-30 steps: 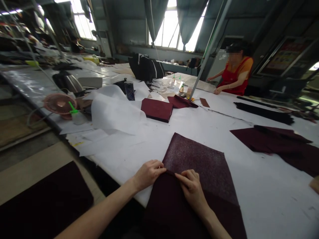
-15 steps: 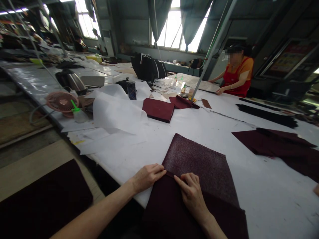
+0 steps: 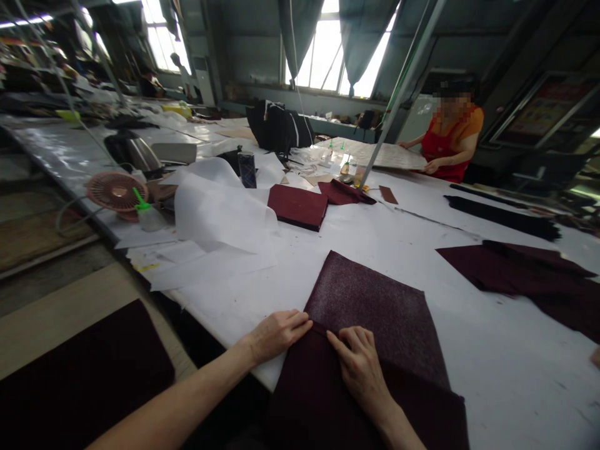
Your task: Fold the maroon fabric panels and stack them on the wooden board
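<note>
A dark maroon fabric piece (image 3: pixel 379 312) lies on the white table (image 3: pixel 492 350) right in front of me, its near part hanging over the table edge. My left hand (image 3: pixel 276 334) rests at the fabric's left edge, fingers together and pressed on the cloth. My right hand (image 3: pixel 359 369) lies on the fabric just beside it, fingers curled with the index pointing along a fold line where the lighter speckled side meets the darker side.
A stack of maroon pieces (image 3: pixel 296 206) and white paper sheets (image 3: pixel 220 212) lie further back. More maroon fabric (image 3: pixel 520 269) lies at right. A pink fan (image 3: pixel 115 192), a kettle (image 3: pixel 134 153) and a black bag (image 3: pixel 276 128) are at left. Another person (image 3: pixel 450 137) works at the far end.
My hands have barely shifted on the fabric. The person at the far end has lifted a large sheet on the table.
</note>
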The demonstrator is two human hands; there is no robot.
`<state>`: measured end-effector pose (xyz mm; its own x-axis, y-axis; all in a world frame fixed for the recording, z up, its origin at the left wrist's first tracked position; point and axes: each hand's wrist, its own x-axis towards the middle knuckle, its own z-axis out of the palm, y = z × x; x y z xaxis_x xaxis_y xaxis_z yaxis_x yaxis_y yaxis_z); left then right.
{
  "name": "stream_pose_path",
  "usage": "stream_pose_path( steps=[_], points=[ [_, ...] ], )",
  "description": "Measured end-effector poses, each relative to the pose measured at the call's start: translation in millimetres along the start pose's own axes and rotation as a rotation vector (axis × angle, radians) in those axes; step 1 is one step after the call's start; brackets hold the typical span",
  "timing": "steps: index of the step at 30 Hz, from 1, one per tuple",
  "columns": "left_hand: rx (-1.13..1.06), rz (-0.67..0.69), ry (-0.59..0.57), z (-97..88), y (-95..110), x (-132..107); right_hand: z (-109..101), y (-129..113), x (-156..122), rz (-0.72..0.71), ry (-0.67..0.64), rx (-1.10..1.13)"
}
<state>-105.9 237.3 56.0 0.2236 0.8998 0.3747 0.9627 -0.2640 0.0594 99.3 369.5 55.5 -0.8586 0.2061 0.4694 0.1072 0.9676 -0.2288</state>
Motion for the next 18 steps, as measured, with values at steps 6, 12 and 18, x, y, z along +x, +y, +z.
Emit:
stream_pose_path(
  steps=[6, 12, 18],
  points=[
    [0.013, 0.011, -0.010, 0.5, -0.5, 0.1, -1.9, -1.4, 1.0, -0.002, -0.007, -0.001],
    [0.050, 0.034, -0.035, -0.3, 0.6, 1.1, -2.1, -2.8, 1.7, 0.014, -0.017, -0.002],
    [0.142, 0.047, -0.078, -5.8, 0.0, -0.2, 0.5, -2.1, 1.5, -0.005, 0.016, -0.017]
  ],
)
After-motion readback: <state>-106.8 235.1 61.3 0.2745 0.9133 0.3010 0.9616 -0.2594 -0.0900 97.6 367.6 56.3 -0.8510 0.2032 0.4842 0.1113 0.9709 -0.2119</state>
